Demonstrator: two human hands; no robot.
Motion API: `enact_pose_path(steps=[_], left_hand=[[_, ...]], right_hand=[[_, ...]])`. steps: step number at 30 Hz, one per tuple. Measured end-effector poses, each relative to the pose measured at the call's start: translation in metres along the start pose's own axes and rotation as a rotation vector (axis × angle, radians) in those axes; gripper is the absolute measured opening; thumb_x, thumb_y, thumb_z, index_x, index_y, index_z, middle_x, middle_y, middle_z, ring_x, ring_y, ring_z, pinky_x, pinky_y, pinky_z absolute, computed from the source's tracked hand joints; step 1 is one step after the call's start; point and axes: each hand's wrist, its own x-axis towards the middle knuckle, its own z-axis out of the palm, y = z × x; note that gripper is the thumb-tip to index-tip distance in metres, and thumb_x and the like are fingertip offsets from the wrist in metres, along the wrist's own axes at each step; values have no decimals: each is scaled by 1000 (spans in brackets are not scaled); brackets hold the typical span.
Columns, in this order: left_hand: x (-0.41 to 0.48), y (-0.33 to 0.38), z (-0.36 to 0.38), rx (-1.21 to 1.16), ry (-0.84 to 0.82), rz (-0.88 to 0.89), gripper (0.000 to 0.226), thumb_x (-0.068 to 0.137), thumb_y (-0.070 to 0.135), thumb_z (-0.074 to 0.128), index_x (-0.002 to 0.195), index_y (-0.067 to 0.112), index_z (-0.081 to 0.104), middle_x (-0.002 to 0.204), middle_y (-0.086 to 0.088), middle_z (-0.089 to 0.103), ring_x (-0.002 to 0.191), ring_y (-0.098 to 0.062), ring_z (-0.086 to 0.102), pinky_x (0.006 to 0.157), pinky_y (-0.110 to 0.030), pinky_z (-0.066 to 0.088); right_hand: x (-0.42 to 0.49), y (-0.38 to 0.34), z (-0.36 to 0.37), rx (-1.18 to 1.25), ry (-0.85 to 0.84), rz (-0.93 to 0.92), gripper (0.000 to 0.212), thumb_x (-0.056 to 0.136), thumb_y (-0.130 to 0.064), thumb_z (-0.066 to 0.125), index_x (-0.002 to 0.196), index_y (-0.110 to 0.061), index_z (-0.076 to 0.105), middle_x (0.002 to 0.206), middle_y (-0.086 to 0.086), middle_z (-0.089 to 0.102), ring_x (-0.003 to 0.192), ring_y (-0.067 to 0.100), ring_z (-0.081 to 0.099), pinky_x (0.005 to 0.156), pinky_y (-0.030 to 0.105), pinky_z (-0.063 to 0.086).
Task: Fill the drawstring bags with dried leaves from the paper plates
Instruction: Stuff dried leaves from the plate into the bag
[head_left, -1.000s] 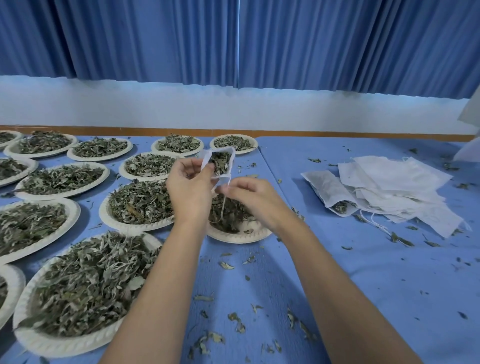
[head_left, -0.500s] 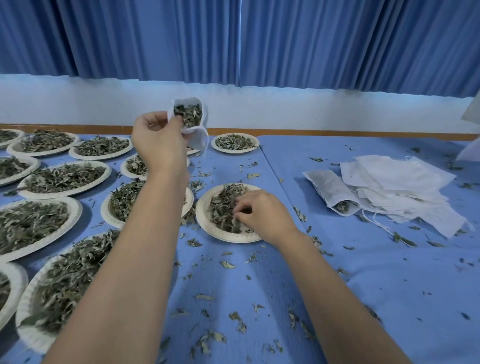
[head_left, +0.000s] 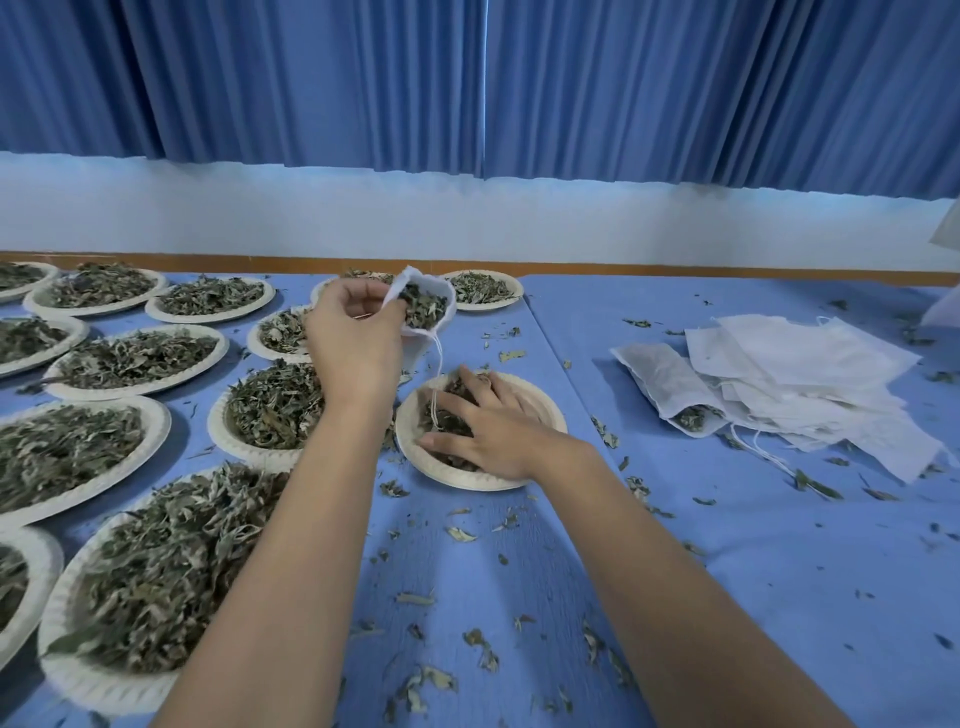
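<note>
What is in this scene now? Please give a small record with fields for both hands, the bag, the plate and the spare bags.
left hand: holds the drawstring bag up, mouth open
drawstring bag: partly filled with dried leaves, string hanging down
right hand: fingers spread on the dried leaves in the paper plate
paper plate: on the blue table, right side bare
spare bags: white pile to the right

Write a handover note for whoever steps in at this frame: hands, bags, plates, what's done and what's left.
Left hand holds a drawstring bag open, partly filled, above the table.
Right hand rests spread on the leaves in the near plate.
Done: one bag with leaves in it lies at the left edge of the empty-bag pile.
Left: top up the held bag, then fill the pile from the other plates.
</note>
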Motion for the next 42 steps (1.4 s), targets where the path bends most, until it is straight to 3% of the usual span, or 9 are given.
enact_pose_path(steps=[3,7,15,21,27,30,34,38,42], left_hand=[[0,0,-3,72,-20,73,24,85,6,65,73,25,56,79,0,59,83,-30,63,74,-43,56],[6,11,-12,280,-45,290,19,85,6,61,77,23,60,85,0,62,65,-4,52,53,-8,40],[12,15,-16,687,-239,560,25,81,-7,52,78,16,61,94,-6,52,80,-18,47,66,-15,28],[6,-3,-15,665,-250,489,24,81,-8,53,78,14,62,90,-6,53,76,-16,46,67,-14,28],[10,-16,-18,643,-6,337,28,93,15,51,72,0,60,70,-12,56,73,-31,52,57,-28,27],[13,-13,-22,756,-69,68,53,100,41,34,71,0,51,78,-24,60,72,-37,57,56,-36,39],[12,-16,-21,224,-157,-363,42,104,35,28,99,2,54,89,-23,65,75,-34,67,69,-43,57],[16,-13,-22,70,-79,-360,38,103,26,33,80,6,55,64,-10,55,43,-18,46,45,-27,42],[21,-9,-21,501,-11,-62,31,104,22,29,90,6,51,63,-6,42,51,-16,35,46,-28,23]], right_hand=[[5,0,0,-52,27,14,55,90,-60,47,139,-39,35,152,1,19,139,29,13,113,45,16],[7,2,-1,-117,82,20,41,95,-50,46,128,-28,43,137,4,30,125,29,26,102,44,25],[-4,0,-5,-91,215,18,67,82,-60,59,140,-42,31,149,3,18,133,29,24,105,47,21],[-10,2,-8,-119,62,69,77,80,-68,54,146,-45,21,160,0,2,146,31,-4,115,51,2],[-6,-2,-8,-111,26,41,50,92,-56,47,135,-31,39,135,4,32,124,29,27,104,40,24],[-5,-2,-10,-130,27,57,42,96,-49,44,132,-28,40,131,7,32,121,29,28,101,41,25],[-5,-3,-10,-154,29,63,43,97,-48,42,134,-25,39,133,8,32,123,30,28,104,43,26],[-5,-2,-9,-158,28,63,44,97,-48,42,135,-26,37,134,7,31,124,29,27,104,42,24],[-4,-1,-8,-172,38,77,44,97,-48,41,134,-24,37,135,8,32,125,29,27,104,42,24]])
